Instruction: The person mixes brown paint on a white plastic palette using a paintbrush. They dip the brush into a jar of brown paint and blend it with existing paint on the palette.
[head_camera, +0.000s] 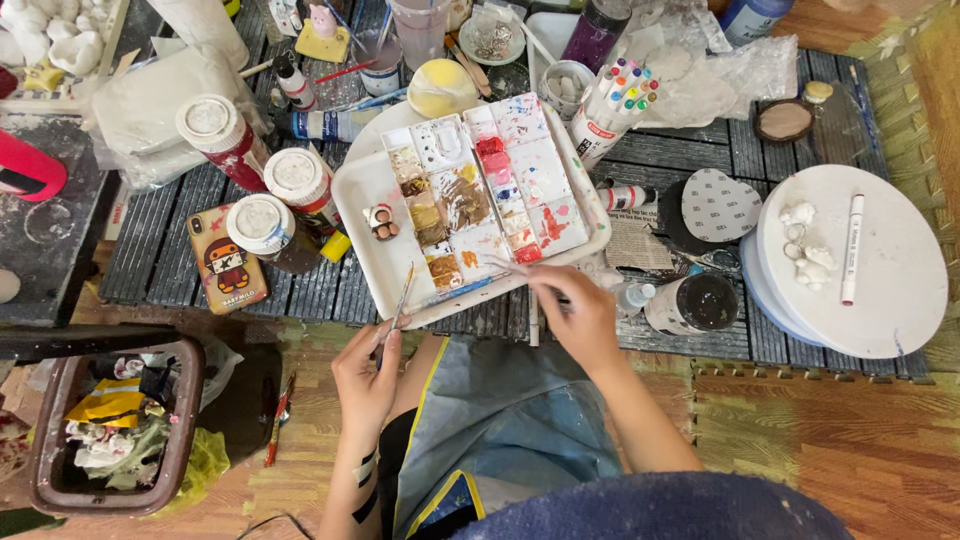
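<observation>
The left hand gripped a thin paintbrush whose tip reached onto the near edge of the white tray. The right hand pinched another brush over the paint palette lying in that tray, just left of a dark open jar on the slatted worktop.

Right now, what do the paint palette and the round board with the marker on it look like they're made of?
The palette looks like white moulded plastic, its glossy wells smeared with dried brown and red paint. The round board has a matte, chalky white top, possibly plaster or painted wood; the view leaves it open. The marker looks like smooth white plastic.
</observation>
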